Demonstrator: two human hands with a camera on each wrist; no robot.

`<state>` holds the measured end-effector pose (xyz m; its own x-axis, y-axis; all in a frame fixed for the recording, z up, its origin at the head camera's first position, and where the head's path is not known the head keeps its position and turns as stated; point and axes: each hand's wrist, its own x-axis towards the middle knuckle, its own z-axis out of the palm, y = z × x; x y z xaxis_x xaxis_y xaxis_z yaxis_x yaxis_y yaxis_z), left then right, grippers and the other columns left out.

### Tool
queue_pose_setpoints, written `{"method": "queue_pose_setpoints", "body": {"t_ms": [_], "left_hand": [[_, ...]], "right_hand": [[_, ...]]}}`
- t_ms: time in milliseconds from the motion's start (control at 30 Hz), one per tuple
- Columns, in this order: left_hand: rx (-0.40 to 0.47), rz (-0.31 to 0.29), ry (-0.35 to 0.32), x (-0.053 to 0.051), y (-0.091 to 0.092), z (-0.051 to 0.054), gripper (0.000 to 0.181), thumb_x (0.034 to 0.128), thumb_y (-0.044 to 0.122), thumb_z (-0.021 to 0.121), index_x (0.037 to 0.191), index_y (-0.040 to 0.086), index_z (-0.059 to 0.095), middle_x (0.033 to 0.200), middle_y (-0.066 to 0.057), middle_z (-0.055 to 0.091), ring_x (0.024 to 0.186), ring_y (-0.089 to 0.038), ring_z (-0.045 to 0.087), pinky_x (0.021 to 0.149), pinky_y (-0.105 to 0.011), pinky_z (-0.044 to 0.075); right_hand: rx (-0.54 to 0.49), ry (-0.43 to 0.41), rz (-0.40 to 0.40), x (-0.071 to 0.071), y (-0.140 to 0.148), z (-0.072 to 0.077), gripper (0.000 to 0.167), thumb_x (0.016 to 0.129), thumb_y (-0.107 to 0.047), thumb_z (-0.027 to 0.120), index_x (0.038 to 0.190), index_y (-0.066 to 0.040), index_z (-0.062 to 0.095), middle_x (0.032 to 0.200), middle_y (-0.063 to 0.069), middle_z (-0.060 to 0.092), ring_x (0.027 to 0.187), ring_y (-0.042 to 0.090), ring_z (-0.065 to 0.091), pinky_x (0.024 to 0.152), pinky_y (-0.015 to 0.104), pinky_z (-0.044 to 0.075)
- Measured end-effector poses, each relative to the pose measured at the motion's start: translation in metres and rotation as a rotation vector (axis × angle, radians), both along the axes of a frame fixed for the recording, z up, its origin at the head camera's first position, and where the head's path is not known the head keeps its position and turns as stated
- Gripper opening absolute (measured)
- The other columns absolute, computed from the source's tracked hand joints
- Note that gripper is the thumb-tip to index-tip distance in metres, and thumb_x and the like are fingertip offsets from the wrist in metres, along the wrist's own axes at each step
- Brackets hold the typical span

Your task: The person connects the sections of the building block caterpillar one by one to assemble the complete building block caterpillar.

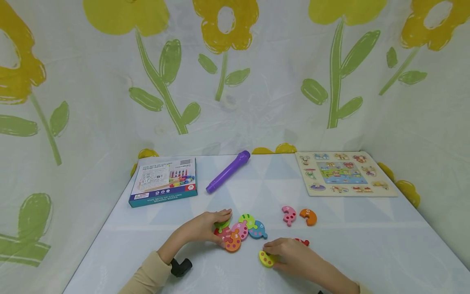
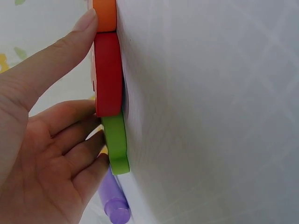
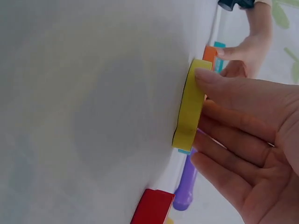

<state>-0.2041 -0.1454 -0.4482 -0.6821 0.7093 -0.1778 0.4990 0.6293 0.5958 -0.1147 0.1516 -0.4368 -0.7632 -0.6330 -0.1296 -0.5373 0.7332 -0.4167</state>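
The puzzle chain (image 1: pixel 240 232) is gripped at its left end by the left hand (image 1: pixel 204 227); at the chain's near right, the right hand (image 1: pixel 296 259) pinches a yellow piece (image 1: pixel 266 260) (a dotted one). Pushing it askew against the chain could pop joints apart.

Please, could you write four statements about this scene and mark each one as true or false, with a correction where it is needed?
1. The left hand touches the row of coloured pieces. True.
2. The right hand holds a blue piece. False: it pinches a yellow piece.
3. The purple tube lies on the box. False: it lies on the table, between the box and the puzzle board.
4. The loose pink piece and the loose orange piece lie apart. True.
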Motion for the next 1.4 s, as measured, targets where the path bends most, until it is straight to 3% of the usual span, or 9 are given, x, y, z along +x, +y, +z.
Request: {"method": "queue_pose_setpoints", "body": {"t_ms": [167, 400, 800, 1067, 1400], "left_hand": [[-0.004, -0.003, 0.004, 0.000, 0.000, 0.000, 0.082, 0.0769, 0.036, 0.081, 0.145, 0.009, 0.044, 0.154, -0.003, 0.033, 0.141, -0.022, 0.029, 0.111, -0.041, 0.032], [-0.003, 0.001, -0.001, 0.001, 0.001, 0.001, 0.081, 0.0770, 0.035, 0.081, 0.145, 0.009, 0.044, 0.154, -0.002, 0.033, 0.142, -0.022, 0.029, 0.111, -0.041, 0.031], [0.002, 0.005, -0.005, 0.000, 0.000, 0.001, 0.082, 0.0768, 0.035, 0.081, 0.145, 0.009, 0.044, 0.154, -0.003, 0.033, 0.142, -0.022, 0.029, 0.111, -0.042, 0.031], [0.002, 0.003, -0.001, 0.000, 0.000, 0.000, 0.082, 0.0769, 0.036, 0.081, 0.145, 0.009, 0.044, 0.154, -0.003, 0.033, 0.141, -0.022, 0.029, 0.111, -0.041, 0.031], [0.002, 0.007, -0.007, 0.000, 0.000, 0.000, 0.082, 0.0768, 0.036, 0.081, 0.145, 0.010, 0.044, 0.154, -0.001, 0.033, 0.142, -0.021, 0.029, 0.111, -0.041, 0.031]], "right_hand": [[0.026, 0.066, -0.006, 0.001, 0.003, 0.002, 0.043, 0.077, -0.022, 0.082, 0.116, -0.010, 0.071, 0.114, 0.000, 0.069, 0.107, 0.019, 0.064, 0.084, 0.032, 0.056], [0.046, 0.087, -0.047, 0.006, 0.009, 0.007, 0.042, 0.076, -0.024, 0.083, 0.113, -0.007, 0.072, 0.112, 0.003, 0.070, 0.103, 0.022, 0.066, 0.082, 0.035, 0.057], [0.025, 0.014, -0.085, 0.009, 0.009, 0.004, 0.042, 0.079, -0.023, 0.080, 0.114, -0.003, 0.071, 0.110, 0.007, 0.071, 0.103, 0.024, 0.067, 0.083, 0.038, 0.056], [0.038, 0.026, -0.061, 0.006, 0.001, 0.002, 0.045, 0.078, -0.027, 0.081, 0.116, -0.006, 0.070, 0.112, 0.005, 0.071, 0.105, 0.023, 0.065, 0.084, 0.037, 0.056], [0.061, 0.023, -0.087, 0.002, -0.007, 0.002, 0.046, 0.073, -0.029, 0.085, 0.111, -0.006, 0.073, 0.105, 0.004, 0.072, 0.101, 0.023, 0.066, 0.082, 0.036, 0.057]]}}
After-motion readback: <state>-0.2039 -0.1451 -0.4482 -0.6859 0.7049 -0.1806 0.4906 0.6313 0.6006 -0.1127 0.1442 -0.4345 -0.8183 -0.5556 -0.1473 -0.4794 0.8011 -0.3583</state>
